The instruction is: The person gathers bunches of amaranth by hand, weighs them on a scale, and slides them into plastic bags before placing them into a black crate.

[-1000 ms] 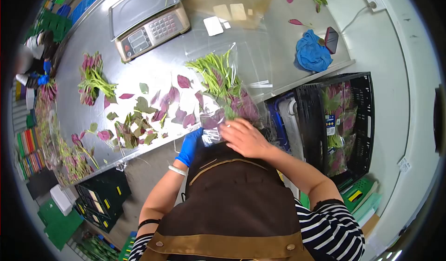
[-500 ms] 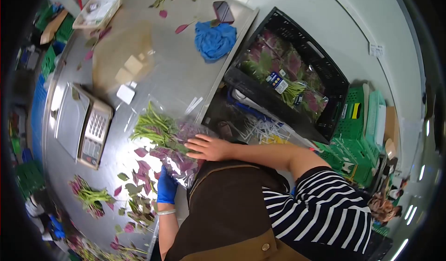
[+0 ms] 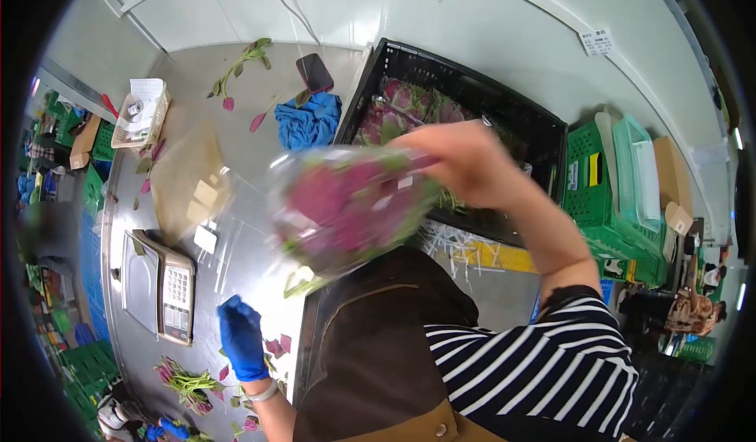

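My bare right hand [image 3: 461, 159] grips a clear plastic bag of purple and green leafy stems [image 3: 346, 206], held in the air and blurred, between the steel table and the black crate [image 3: 543, 143]. The crate on the right holds more bagged purple leaves [image 3: 409, 107]. My left hand [image 3: 240, 340], in a blue glove, hovers low over the table edge with fingers loosely spread and nothing in it. Loose purple leaves [image 3: 272, 347] lie beside it.
A weighing scale [image 3: 157, 284] stands on the steel table [image 3: 236, 261] at left. A blue cloth [image 3: 311, 123] and a phone [image 3: 315, 72] lie at the far end. A small bunch of stems [image 3: 185, 379] lies near the front. Green crates [image 3: 622, 206] stack on the right.
My right hand lifted the filled bag off the table and swung it right toward the black crate. My left hand let go of the bag and dropped to the table edge.
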A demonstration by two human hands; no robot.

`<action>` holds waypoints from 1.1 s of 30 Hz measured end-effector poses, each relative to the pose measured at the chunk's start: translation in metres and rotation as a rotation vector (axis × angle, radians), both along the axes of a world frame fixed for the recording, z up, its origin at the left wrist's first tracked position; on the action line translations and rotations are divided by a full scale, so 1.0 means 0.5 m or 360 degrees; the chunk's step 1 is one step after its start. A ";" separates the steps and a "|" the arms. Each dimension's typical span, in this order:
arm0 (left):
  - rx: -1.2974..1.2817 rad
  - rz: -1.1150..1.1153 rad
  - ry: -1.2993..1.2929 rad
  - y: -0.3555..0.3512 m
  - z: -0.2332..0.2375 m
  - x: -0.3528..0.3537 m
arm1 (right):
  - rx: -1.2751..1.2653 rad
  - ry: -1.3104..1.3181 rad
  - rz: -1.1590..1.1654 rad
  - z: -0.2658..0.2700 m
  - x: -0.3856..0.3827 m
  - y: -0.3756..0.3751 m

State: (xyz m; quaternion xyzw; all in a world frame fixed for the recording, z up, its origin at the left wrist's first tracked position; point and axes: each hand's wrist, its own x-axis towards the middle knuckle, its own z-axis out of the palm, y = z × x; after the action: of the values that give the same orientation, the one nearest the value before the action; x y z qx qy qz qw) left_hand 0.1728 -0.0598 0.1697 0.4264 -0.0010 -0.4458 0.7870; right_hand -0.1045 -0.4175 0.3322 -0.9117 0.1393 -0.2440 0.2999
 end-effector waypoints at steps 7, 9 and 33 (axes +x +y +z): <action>0.0279 -0.0136 0.0162 -0.042 -0.131 -0.085 | -0.0224 0.0414 -0.0335 0.110 -0.239 -0.123; 0.0302 -0.0157 0.0117 -0.035 -0.163 -0.105 | -0.0033 0.0561 -0.0440 0.108 -0.302 -0.171; 0.0356 0.0998 0.0620 0.542 -0.284 -0.212 | -0.0216 0.0607 0.1025 -0.502 0.416 0.336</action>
State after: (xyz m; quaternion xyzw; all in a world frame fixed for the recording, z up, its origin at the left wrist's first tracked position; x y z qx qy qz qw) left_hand 0.0666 0.2110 0.0277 0.3965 0.3276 -0.2536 0.8192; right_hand 0.1032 -0.2495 0.0810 -0.9556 -0.1174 0.0282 0.2687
